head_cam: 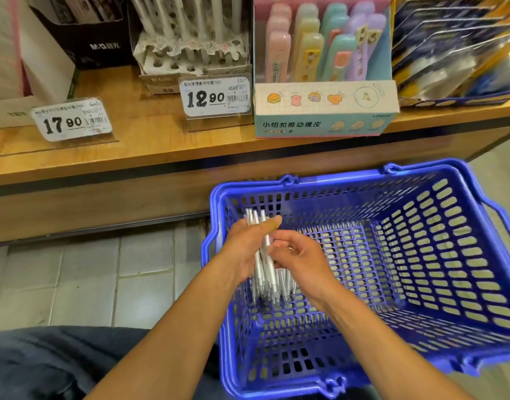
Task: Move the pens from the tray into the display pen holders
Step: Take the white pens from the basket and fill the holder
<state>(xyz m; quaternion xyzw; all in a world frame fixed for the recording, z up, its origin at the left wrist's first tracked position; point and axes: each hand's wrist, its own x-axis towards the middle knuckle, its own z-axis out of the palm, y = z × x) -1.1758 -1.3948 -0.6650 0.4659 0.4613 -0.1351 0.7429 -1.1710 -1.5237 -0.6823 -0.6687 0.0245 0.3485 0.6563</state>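
Hands gather white pens (265, 264) above a blue basket (421, 287), lower centre: left hand (245, 249) clenched around the bundle, right hand (298, 255) pinching it, probably squaring tips before reaching the perforated holder (190, 57), upper centre.

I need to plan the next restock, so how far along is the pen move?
Partly done: the display pen holder on the shelf already has white pens standing in its back rows, though its front holes look empty. In hand: the left hand grips a bundle of pens over the blue basket, and the right hand touches it. Left: slotting that bundle.
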